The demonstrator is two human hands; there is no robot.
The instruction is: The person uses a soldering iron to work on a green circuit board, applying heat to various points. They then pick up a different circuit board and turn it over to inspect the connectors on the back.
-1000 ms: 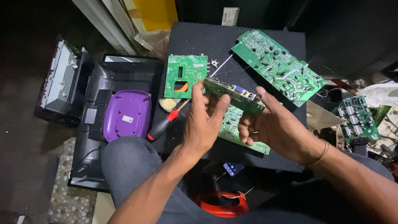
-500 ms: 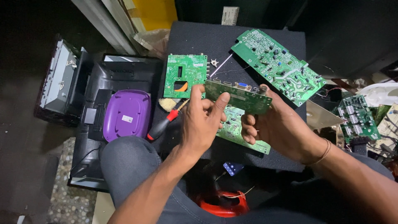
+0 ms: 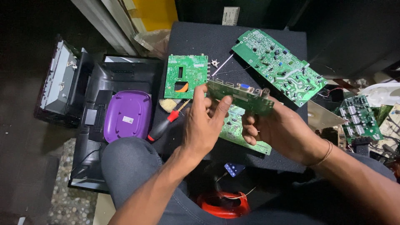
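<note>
Both hands hold one green circuit board (image 3: 246, 96) with a blue connector and metal ports, lifted edge-on above a black work surface (image 3: 200, 37). My left hand (image 3: 204, 125) pinches its left end with thumb and fingers. My right hand (image 3: 283, 131) grips it from below at the right end. Under the hands lies another green board (image 3: 235, 129), partly hidden. A red-and-black screwdriver (image 3: 164, 125) lies just left of my left hand.
A small green board (image 3: 185, 75) and a long green board (image 3: 279, 64) lie farther back. A purple lid (image 3: 127, 114) rests on black monitor casings (image 3: 96, 83) at left. More boards (image 3: 358, 114) are piled at right. A red ring-shaped object (image 3: 223, 204) sits below between my knees.
The held board has been turned and raised slightly, now more edge-on with its ports facing up. Both hands shifted their grip a little; nothing else moved.
</note>
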